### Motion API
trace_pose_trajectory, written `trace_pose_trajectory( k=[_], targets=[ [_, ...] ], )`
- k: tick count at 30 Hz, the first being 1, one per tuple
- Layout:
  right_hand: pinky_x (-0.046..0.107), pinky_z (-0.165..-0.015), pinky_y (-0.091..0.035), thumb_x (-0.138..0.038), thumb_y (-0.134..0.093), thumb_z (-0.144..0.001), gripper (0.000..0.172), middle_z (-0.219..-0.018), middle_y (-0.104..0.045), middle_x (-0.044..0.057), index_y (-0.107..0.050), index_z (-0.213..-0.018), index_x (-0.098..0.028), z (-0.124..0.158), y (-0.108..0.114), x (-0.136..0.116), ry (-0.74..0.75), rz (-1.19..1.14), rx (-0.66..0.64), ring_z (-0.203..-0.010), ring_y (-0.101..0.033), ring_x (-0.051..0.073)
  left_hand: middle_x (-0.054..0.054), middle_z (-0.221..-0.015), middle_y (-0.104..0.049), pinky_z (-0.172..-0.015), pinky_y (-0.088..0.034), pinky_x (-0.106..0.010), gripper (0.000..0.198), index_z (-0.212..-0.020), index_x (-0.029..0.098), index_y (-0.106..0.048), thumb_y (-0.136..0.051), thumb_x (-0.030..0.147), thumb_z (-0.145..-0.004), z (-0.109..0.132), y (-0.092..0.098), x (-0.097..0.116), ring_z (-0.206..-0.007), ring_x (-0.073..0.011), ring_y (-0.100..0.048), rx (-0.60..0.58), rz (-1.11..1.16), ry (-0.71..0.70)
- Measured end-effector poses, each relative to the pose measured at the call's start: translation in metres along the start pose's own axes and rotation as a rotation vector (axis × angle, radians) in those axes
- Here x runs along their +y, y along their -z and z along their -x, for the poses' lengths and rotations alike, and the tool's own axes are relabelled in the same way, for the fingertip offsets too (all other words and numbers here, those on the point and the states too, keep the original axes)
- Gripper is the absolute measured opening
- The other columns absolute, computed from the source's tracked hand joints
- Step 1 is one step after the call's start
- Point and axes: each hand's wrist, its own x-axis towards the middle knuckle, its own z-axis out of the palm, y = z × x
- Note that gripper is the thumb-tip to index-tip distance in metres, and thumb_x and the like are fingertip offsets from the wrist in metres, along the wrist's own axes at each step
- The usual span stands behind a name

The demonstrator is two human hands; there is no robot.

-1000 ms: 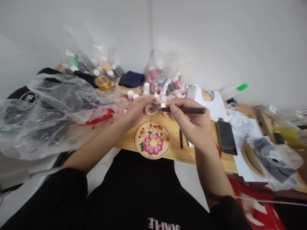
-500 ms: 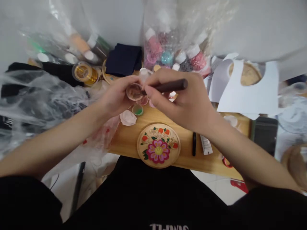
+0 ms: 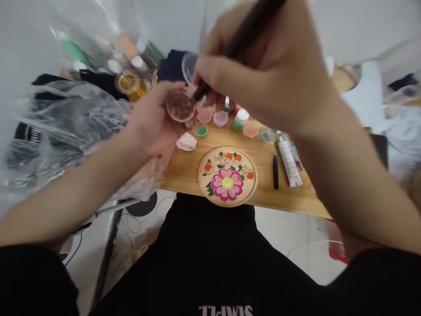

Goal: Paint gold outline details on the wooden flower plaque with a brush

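Nearest us, the right hand [image 3: 272, 83] grips a dark tool [image 3: 245, 37] pen-fashion, fingers closed on the handle; the tip is at the mouth of a cup [image 3: 180, 100], though we cannot tell whether it touches the brown matter [image 3: 180, 113] inside. Next, the left hand [image 3: 153, 120] holds this cup, its fingers curled about the side and drawn in to its width. We find the cup above the table [image 3: 179, 173], mouth tilted toward us. The step in hand, we judge, is working the tool in the cup; the next move calls for a steady left hand and fine control of the tip. Below, at the table's near edge, we see a painted disc [image 3: 227, 177]; right of it lie a pen [image 3: 275, 172] and a tube [image 3: 289, 161]. Beyond the disc we note a green pot [image 3: 196, 128], then, far left, a spool [image 3: 131, 85].
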Motion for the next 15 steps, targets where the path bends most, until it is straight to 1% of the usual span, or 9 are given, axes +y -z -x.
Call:
trace_pose_trajectory(
  k=[1, 2, 3, 4, 6, 8, 12, 15],
  targets=[
    [0.017, -0.059, -0.046, -0.013, -0.061, -0.086, 0.023, -0.058, -0.056, -0.008, -0.061, -0.063, -0.017, 0.009, -0.004, -0.002, 0.078, 0.082, -0.022, -0.064, -0.062, 0.004, 0.003, -0.052, -0.047, -0.057, -0.031, -0.017, 0.041, -0.067, 0.012, -0.052, -0.022, 0.017, -0.095, 0.01, 0.0, -0.005, -0.051, -0.0042, -0.052, 0.007, 0.028, -0.012],
    [0.018, -0.056, -0.046, -0.015, -0.062, -0.086, 0.019, -0.057, -0.056, -0.007, -0.063, -0.067, -0.018, 0.018, -0.009, -0.004, 0.109, 0.106, -0.049, -0.06, -0.059, 0.004, 0.003, -0.05, -0.047, -0.051, -0.029, -0.019, 0.033, -0.065, 0.014, -0.051, -0.035, 0.021, -0.094, 0.02, 0.001, -0.009, -0.048, -0.0057, -0.049, 0.026, 0.064, 0.042],
    [0.019, -0.054, -0.045, -0.017, -0.061, -0.086, 0.017, -0.058, -0.058, -0.006, -0.066, -0.071, -0.018, 0.026, -0.013, -0.007, 0.125, 0.124, -0.091, -0.057, -0.058, 0.005, 0.003, -0.05, -0.048, -0.048, -0.029, -0.02, 0.029, -0.065, 0.015, -0.051, -0.044, 0.025, -0.091, 0.029, 0.002, -0.014, -0.046, -0.0061, -0.047, 0.02, 0.097, 0.052],
    [0.02, -0.051, -0.044, -0.019, -0.061, -0.086, 0.017, -0.056, -0.057, -0.005, -0.066, -0.07, -0.017, 0.034, -0.017, -0.009, 0.151, 0.141, -0.085, -0.054, -0.056, 0.005, 0.002, -0.051, -0.05, -0.048, -0.031, -0.022, 0.025, -0.066, 0.016, -0.052, -0.049, 0.025, -0.089, 0.036, 0.003, -0.019, -0.046, -0.0068, -0.047, -0.016, 0.109, 0.065],
    [0.02, -0.052, -0.046, -0.023, -0.061, -0.086, 0.016, -0.056, -0.057, -0.005, -0.066, -0.073, -0.017, 0.046, -0.024, -0.013, 0.229, 0.159, -0.088, -0.057, -0.058, 0.007, 0.001, -0.055, -0.054, -0.049, -0.035, -0.023, 0.02, -0.069, 0.016, -0.054, -0.051, 0.023, -0.088, 0.048, 0.004, -0.027, -0.049, -0.0085, -0.05, -0.057, 0.15, 0.071],
    [0.021, -0.055, -0.048, -0.026, -0.06, -0.085, 0.016, -0.059, -0.06, -0.004, -0.067, -0.074, -0.016, 0.053, -0.03, -0.018, 0.262, 0.175, -0.11, -0.061, -0.06, 0.009, 0.001, -0.053, -0.053, -0.048, -0.035, -0.023, 0.021, -0.066, 0.016, -0.054, -0.051, 0.02, -0.087, 0.055, 0.006, -0.032, -0.048, -0.0082, -0.049, -0.042, 0.209, 0.056],
    [0.023, -0.057, -0.048, -0.024, -0.059, -0.081, 0.012, -0.062, -0.064, -0.002, -0.066, -0.073, -0.017, 0.058, -0.037, -0.022, 0.249, 0.193, -0.168, -0.06, -0.06, 0.01, 0.002, -0.053, -0.052, -0.047, -0.033, -0.021, 0.021, -0.062, 0.015, -0.055, -0.053, 0.016, -0.083, 0.057, 0.009, -0.038, -0.047, -0.0063, -0.046, -0.061, 0.299, 0.05],
    [0.024, -0.057, -0.047, -0.021, -0.058, -0.078, 0.009, -0.065, -0.065, -0.001, -0.066, -0.077, -0.017, 0.058, -0.035, -0.018, 0.193, 0.157, -0.154, -0.06, -0.061, 0.01, 0.002, -0.054, -0.054, -0.045, -0.031, -0.019, 0.016, -0.066, 0.015, -0.059, -0.055, 0.015, -0.081, 0.05, 0.007, -0.042, -0.047, -0.0058, -0.048, -0.053, 0.349, 0.019]
  ],
)
